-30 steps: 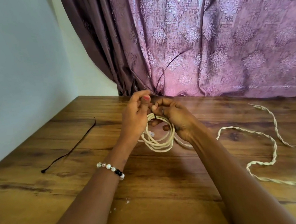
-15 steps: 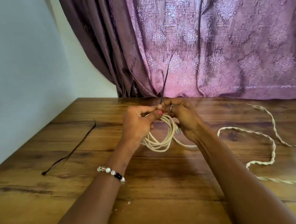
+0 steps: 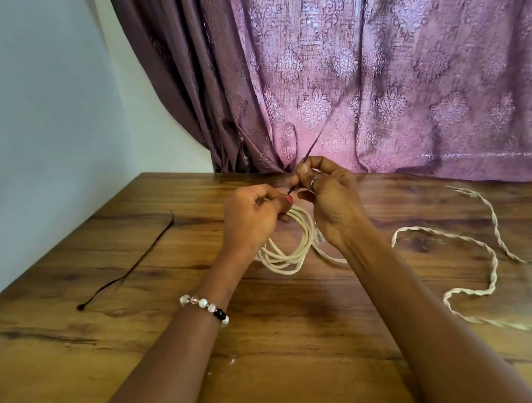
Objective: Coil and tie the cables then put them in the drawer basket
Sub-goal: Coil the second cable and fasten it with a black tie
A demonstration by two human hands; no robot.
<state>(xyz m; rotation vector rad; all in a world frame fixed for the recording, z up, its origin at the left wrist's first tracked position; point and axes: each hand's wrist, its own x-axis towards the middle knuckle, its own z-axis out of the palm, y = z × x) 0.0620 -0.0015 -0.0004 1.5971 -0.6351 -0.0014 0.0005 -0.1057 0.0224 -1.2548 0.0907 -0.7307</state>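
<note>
Pinching thin black tie (image 3: 293, 188) between both grips: right hand (image 3: 332, 199) pulled tail up-away, left hand (image 3: 253, 216) clamped cream coil (image 3: 289, 249) hanging just below.

cream cable (image 3: 289, 245) coiled upright on table; black tie (image 3: 293, 188) at top.

Soft, even daylight glowing through the curtain (image 3: 375, 68); faint shadows on the table (image 3: 76, 361). Wide-angle bending at edges, slight blur toward right and bottom corners.
</note>
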